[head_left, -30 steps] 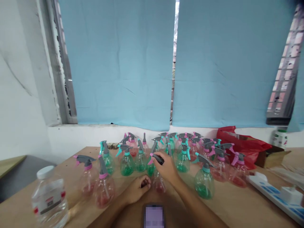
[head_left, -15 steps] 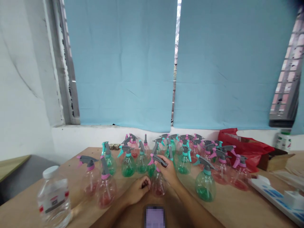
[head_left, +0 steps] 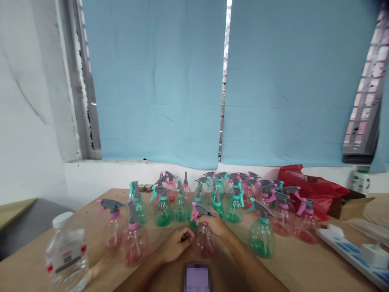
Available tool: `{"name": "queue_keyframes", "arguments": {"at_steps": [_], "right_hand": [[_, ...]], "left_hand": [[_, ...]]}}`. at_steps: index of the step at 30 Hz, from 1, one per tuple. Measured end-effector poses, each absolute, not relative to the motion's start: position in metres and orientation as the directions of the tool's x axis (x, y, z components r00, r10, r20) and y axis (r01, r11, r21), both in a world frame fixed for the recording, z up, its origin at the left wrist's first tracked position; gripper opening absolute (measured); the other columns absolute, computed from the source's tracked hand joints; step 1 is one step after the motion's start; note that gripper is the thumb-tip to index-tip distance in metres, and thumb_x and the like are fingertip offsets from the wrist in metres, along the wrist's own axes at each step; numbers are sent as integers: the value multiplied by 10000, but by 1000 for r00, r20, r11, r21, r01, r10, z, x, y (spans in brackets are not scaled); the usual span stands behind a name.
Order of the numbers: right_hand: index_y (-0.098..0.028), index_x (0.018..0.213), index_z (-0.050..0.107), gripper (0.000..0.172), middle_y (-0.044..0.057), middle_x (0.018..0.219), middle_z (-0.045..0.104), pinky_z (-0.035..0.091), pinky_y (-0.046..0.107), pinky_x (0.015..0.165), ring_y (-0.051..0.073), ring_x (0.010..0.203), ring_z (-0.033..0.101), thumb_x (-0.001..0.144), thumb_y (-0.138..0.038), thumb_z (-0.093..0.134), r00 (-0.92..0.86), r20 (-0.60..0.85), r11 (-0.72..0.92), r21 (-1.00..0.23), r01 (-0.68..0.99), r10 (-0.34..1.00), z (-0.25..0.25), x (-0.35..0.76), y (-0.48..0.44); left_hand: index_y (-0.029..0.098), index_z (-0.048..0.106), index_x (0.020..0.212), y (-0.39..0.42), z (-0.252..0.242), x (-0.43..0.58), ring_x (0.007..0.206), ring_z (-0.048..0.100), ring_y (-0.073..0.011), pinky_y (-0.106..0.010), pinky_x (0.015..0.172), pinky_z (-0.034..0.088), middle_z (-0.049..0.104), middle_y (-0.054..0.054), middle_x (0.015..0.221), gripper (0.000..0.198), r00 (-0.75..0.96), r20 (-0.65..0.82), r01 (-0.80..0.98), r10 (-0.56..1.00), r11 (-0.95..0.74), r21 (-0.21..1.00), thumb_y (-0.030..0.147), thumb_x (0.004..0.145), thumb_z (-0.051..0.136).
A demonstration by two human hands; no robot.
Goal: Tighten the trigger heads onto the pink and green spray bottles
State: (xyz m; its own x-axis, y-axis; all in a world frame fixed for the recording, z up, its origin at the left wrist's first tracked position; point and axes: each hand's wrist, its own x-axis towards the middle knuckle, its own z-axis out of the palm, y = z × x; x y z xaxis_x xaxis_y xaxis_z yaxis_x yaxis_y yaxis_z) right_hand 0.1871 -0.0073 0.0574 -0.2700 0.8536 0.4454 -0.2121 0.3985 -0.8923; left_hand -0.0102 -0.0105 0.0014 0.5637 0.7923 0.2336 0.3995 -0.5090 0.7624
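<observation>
A pink spray bottle [head_left: 204,242] with a grey and pink trigger head [head_left: 203,210] stands on the brown table just ahead of me. My right hand [head_left: 214,225] is wrapped round its neck under the trigger head. My left hand [head_left: 176,244] is curled against the bottle's left side at its base. Behind them several green and pink spray bottles [head_left: 231,194] stand in a cluster. One green bottle [head_left: 261,235] stands alone to the right.
A clear plastic jar with a white lid [head_left: 67,253] sits at the near left. Two pink spray bottles [head_left: 125,233] stand left of my hands. A red bag [head_left: 306,188] and a cardboard box [head_left: 349,202] lie at the back right, a white power strip [head_left: 355,253] at the right.
My right hand has slid down from the trigger head to the bottle's neck, and the bottle has come a little nearer to me. My left hand has stayed at its base.
</observation>
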Motion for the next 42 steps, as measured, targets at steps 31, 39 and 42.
{"name": "queue_keyframes", "arguments": {"at_steps": [31,39,42], "right_hand": [[-221,818,743,247,5,699,675,425,274,598,156,603,566,630,-215,583,-290,456,392,-884,-254,841,68,181,-19],[-206,658,701,137,-17,601,612,363,255,560,131,552,475,608,-186,575,-227,453,415,-888,-196,862,52,181,-9],[-199,613,688,115,-5,622,623,368,257,563,134,564,476,624,-202,574,-251,469,426,-881,-206,847,51,181,-8]], "left_hand": [[187,623,918,-10,1,-9,840,607,-181,-272,787,447,668,-20,884,96,576,242,346,781,-501,793,249,862,575],[192,637,914,-14,5,-8,867,621,-195,-286,797,451,682,-26,896,122,570,248,352,783,-506,788,280,877,561],[190,649,921,-13,4,-8,865,621,-197,-284,787,448,689,-26,901,143,570,241,377,785,-511,773,301,886,566]]}}
